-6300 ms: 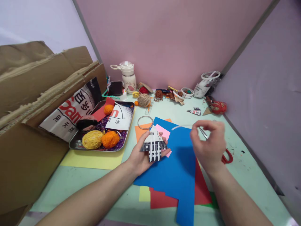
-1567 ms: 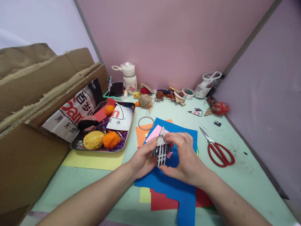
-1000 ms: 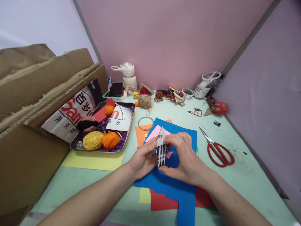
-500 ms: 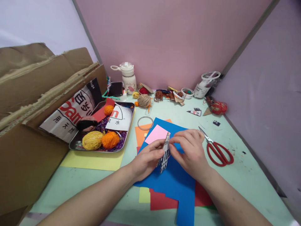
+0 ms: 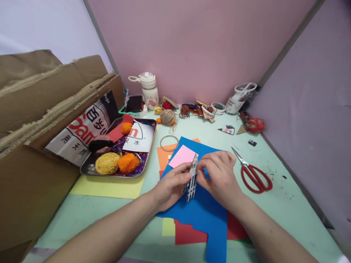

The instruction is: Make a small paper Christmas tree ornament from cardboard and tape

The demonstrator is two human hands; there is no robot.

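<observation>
My left hand (image 5: 174,184) is closed on a small printed cardboard piece (image 5: 192,182), held upright with its edge toward me. Dark and white stripes run across the face of the piece. Fingers pinched, my right hand (image 5: 218,171) is at the upper right edge of the cardboard; whatever lies between its fingertips is too small to make out. Beneath both hands lies a blue sheet (image 5: 208,213), with a pink paper (image 5: 183,156) on top of it. Red-handled scissors (image 5: 253,175) rest on the table to the right of my right hand, blades apart.
A metal tray (image 5: 115,176) holds yellow and orange yarn balls on the left, beside tall cardboard sheets (image 5: 41,146). A metal ring (image 5: 169,143) lies behind the papers. Along the back stand a white bottle (image 5: 150,93), a twine ball (image 5: 167,117) and a white jar (image 5: 236,104).
My right hand's fingers have shifted slightly and curled closer against the cardboard's edge. My left hand and the cardboard piece stay nearly still.
</observation>
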